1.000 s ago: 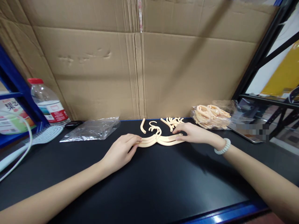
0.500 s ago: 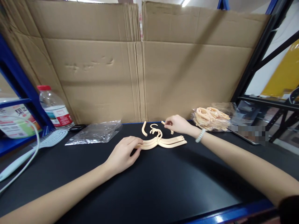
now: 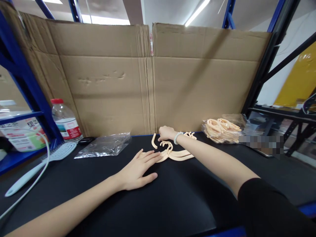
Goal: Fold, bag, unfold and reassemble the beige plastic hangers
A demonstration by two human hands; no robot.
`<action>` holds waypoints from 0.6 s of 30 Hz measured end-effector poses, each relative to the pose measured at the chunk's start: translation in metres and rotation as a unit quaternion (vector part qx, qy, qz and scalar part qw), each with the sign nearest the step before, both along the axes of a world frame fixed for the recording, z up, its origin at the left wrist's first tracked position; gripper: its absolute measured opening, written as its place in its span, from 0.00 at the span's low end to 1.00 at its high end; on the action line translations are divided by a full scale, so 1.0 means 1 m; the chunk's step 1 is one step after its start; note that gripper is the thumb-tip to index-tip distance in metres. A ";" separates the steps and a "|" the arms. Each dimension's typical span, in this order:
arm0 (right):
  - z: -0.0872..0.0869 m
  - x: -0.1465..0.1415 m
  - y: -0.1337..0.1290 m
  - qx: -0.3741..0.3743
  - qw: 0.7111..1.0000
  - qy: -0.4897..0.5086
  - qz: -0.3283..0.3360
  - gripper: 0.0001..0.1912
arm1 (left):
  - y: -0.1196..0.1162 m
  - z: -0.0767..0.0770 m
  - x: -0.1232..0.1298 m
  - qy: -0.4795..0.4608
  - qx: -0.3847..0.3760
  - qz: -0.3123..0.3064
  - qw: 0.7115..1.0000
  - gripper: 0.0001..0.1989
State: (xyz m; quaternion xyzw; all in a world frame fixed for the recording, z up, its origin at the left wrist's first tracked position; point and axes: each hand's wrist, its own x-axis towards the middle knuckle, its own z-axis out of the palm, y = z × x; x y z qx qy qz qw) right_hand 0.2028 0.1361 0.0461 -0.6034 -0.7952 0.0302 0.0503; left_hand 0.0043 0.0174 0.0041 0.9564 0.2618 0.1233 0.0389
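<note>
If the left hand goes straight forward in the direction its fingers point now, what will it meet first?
Probably the hooks of the cream hangers, just beyond the left hand; whether its fingers touch the hangers' near arms is unclear.

Legible print, head view: on the white label [image 3: 29, 126] of the container [image 3: 21, 141] on the blue shelf [image 3: 22, 117] at far left, I read the large dark Chinese character 果, followed by what appears to be 之. Farther left behind the same shelf, I see further characters too indistinct to confirm; the finer lines beneath are too small to resolve. The red-capped bottle [image 3: 61, 112] alongside carries a blue, white and red wrapper [image 3: 70, 128], whose print I cannot make out.
</note>
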 end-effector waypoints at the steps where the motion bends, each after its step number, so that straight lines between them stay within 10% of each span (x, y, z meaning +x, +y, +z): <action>1: 0.000 -0.001 0.001 -0.007 1.000 0.002 -0.008 0.16 | 0.000 0.000 0.000 -0.002 -0.002 0.000 1.000 0.28; 10: 0.004 0.020 0.015 0.003 0.985 0.136 -0.111 0.14 | -0.001 0.000 -0.001 -0.002 -0.007 0.001 1.000 0.28; 18: 0.004 0.052 -0.007 0.007 0.916 0.381 -0.127 0.12 | 0.001 -0.002 0.000 -0.016 0.009 0.019 1.000 0.29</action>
